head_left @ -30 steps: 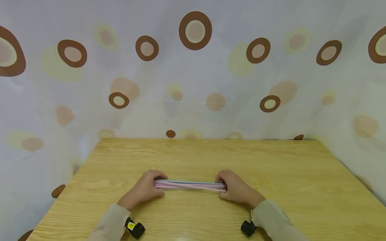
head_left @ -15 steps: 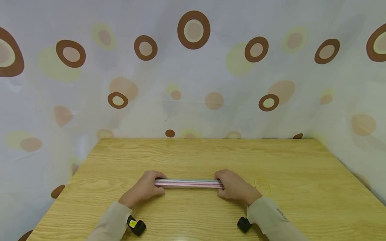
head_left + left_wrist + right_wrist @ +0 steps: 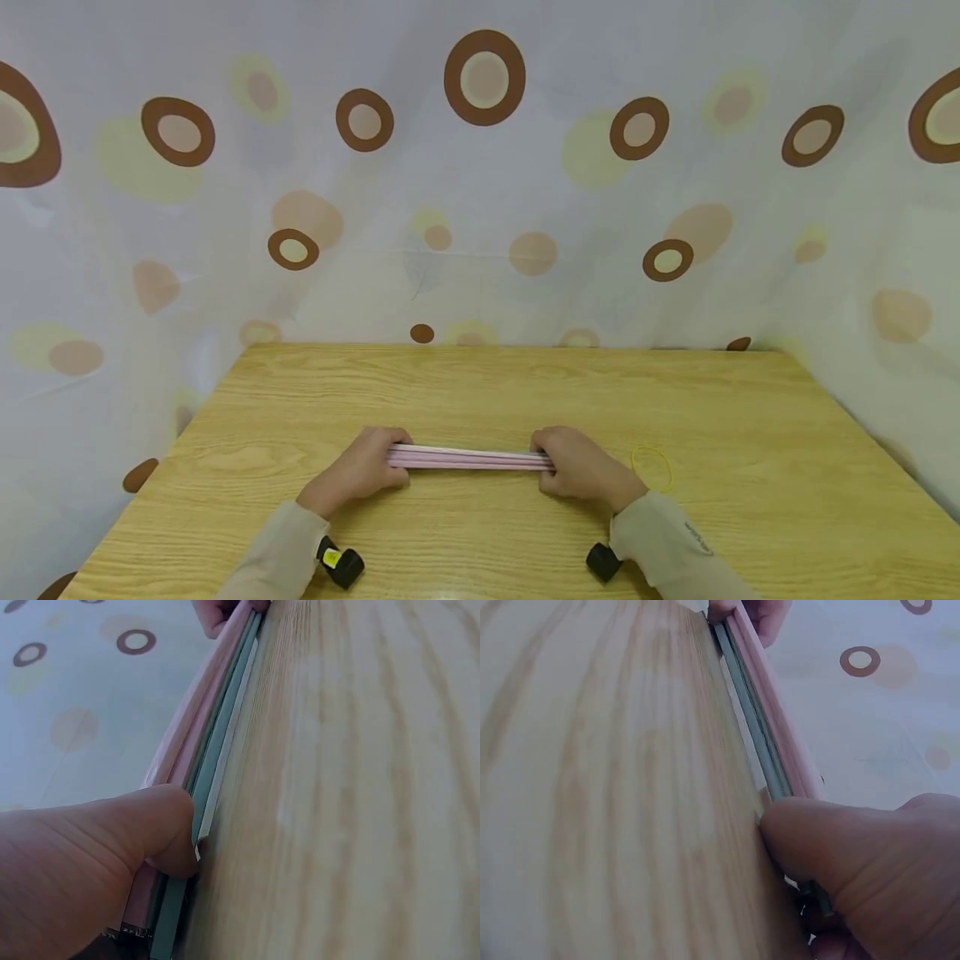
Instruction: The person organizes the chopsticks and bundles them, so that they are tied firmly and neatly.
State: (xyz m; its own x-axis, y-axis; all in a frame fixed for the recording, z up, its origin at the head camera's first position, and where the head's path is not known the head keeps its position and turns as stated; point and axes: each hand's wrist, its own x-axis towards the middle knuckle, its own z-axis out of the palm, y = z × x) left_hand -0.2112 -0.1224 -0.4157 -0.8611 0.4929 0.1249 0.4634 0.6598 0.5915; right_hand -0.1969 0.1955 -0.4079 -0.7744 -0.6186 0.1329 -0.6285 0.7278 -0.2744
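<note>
A bundle of thin pink, green and white sticks lies sideways on the wooden table, held at both ends. My left hand grips its left end, fingers curled over it and thumb pressed on the near side. My right hand grips the right end the same way, thumb against the sticks. In the left wrist view the sticks run away toward the other hand.
A thin yellow rubber band lies flat on the table just right of my right hand. A white curtain with brown and yellow circles hangs behind the table's far edge and around both sides.
The bundle has been squared up between my hands: its sticks lie tighter and more even, with pink now showing on top. Both hands stay at its ends.
</note>
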